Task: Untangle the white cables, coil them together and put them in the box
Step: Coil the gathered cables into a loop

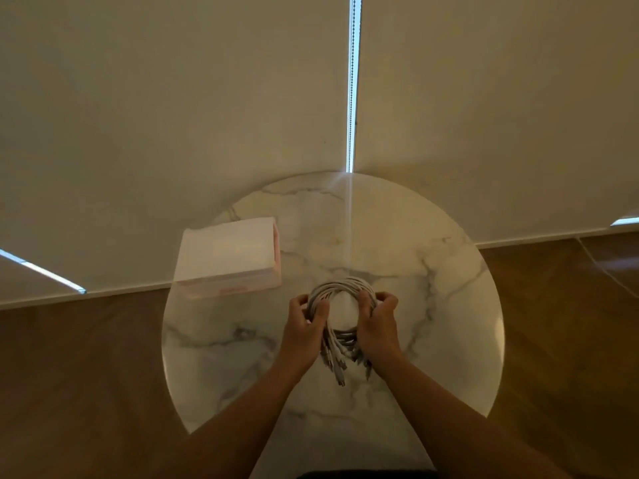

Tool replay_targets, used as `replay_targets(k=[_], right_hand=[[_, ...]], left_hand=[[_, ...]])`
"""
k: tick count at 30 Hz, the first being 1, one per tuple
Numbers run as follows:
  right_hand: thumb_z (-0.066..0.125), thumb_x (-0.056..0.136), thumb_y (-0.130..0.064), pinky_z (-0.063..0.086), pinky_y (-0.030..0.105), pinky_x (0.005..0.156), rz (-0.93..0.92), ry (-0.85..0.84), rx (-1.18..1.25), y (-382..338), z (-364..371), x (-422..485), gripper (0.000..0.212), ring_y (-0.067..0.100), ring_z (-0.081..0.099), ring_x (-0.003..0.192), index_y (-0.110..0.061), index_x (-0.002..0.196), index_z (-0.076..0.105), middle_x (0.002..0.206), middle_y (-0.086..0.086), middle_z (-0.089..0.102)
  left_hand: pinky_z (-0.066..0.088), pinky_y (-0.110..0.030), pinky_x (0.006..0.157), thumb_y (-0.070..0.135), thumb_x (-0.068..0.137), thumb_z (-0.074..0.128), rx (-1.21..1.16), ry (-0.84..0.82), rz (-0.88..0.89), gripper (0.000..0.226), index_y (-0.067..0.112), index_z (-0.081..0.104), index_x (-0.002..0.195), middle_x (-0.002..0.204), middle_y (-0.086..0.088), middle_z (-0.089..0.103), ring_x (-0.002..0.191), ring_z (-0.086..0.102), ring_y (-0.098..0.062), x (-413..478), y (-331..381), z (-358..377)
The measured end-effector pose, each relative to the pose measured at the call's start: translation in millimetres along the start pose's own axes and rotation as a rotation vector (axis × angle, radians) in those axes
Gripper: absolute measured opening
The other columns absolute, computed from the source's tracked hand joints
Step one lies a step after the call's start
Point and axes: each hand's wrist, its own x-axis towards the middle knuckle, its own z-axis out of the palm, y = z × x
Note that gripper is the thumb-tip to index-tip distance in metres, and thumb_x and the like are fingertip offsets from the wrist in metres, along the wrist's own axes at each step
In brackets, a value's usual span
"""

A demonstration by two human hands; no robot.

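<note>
Left hand (303,326), right hand (378,323) around cables (340,286), box (228,257) near

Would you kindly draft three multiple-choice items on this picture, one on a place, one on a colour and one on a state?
1. Where does the box stand on the table, seen from the person?
A. left of the cables
B. right of the cables
C. under the cables

2. What colour are the cables?
A. black
B. white
C. red

3. How are the cables held?
A. by both hands
B. by one hand only
C. they lie loose, untouched

Answers:
1 A, the box stands at the table's left edge, apart from the cables.
2 B, the looped strands look white.
3 A, the left hand and the right hand each grip one side of the loop.
</note>
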Motion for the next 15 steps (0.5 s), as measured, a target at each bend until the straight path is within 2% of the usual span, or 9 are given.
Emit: replay_targets(k=[2,4,6,7,9,10,12,15], right_hand=[[0.044,0.101,-0.038,0.045,0.032,0.062,0.018,0.011,-0.022,12,2,10,0.028,0.012,0.055,0.067,-0.014,0.108,0.033,0.082,0.001,0.056],[0.044,0.101,-0.037,0.042,0.029,0.057,0.051,0.003,-0.062,25,3,19,0.028,0.01,0.051,0.066,-0.012,0.109,0.035,0.087,0.003,0.056],[0.042,0.103,-0.034,0.035,0.019,0.051,0.093,-0.029,-0.121,41,5,27,0.027,0.005,0.047,0.064,-0.01,0.114,0.038,0.091,0.004,0.054],[0.041,0.103,-0.032,0.035,0.018,0.051,0.104,-0.048,-0.15,48,6,30,0.027,0.007,0.049,0.066,-0.009,0.118,0.041,0.095,0.005,0.056],[0.043,0.102,-0.024,0.042,0.023,0.066,0.092,-0.074,-0.213,63,9,36,0.029,0.019,0.057,0.084,-0.007,0.126,0.047,0.111,0.012,0.06],[0.045,0.102,-0.021,0.044,0.026,0.078,0.077,-0.082,-0.268,72,11,40,0.032,0.025,0.058,0.097,-0.006,0.13,0.049,0.119,0.015,0.058],[0.046,0.101,-0.02,0.041,0.031,0.092,0.038,-0.117,-0.41,88,13,44,0.039,0.03,0.054,0.111,-0.007,0.138,0.048,0.127,0.017,0.051],[0.051,0.099,-0.026,0.042,0.039,0.092,-0.077,-0.111,-0.623,106,12,50,0.039,0.034,0.055,0.105,-0.013,0.135,0.054,0.116,0.014,0.056]], left_hand=[[0.058,-0.048,0.082,0.033,0.091,0.066,-0.111,-0.022,-0.096,0.033,0.02,0.051,0.117,0.104,-0.008,0.067,0.092,0.069,-0.025,2,-13,1],[0.06,-0.045,0.08,0.027,0.089,0.069,-0.148,-0.05,-0.166,0.032,0.017,0.055,0.116,0.105,-0.008,0.068,0.094,0.069,-0.025,4,-24,5],[0.06,-0.043,0.079,0.032,0.086,0.072,-0.141,-0.042,-0.226,0.036,0.017,0.058,0.116,0.104,-0.006,0.07,0.093,0.069,-0.023,8,-36,10],[0.06,-0.044,0.08,0.042,0.081,0.073,-0.105,-0.02,-0.244,0.042,0.019,0.061,0.114,0.102,-0.003,0.071,0.091,0.07,-0.021,12,-42,13],[0.059,-0.045,0.08,0.061,0.066,0.068,0.034,0.033,-0.255,0.052,0.027,0.067,0.105,0.094,0.004,0.072,0.085,0.071,-0.016,22,-62,18],[0.059,-0.044,0.079,0.062,0.065,0.067,0.1,0.042,-0.25,0.051,0.027,0.069,0.102,0.09,0.005,0.072,0.082,0.07,-0.015,27,-72,20],[0.058,-0.041,0.079,0.048,0.076,0.073,0.194,0.032,-0.226,0.04,0.019,0.071,0.103,0.086,0.002,0.072,0.079,0.069,-0.016,31,-80,22],[0.052,-0.028,0.074,0.032,0.082,0.077,0.288,0.068,-0.156,0.033,0.009,0.072,0.105,0.083,0.0,0.069,0.077,0.065,-0.014,34,-84,22]])
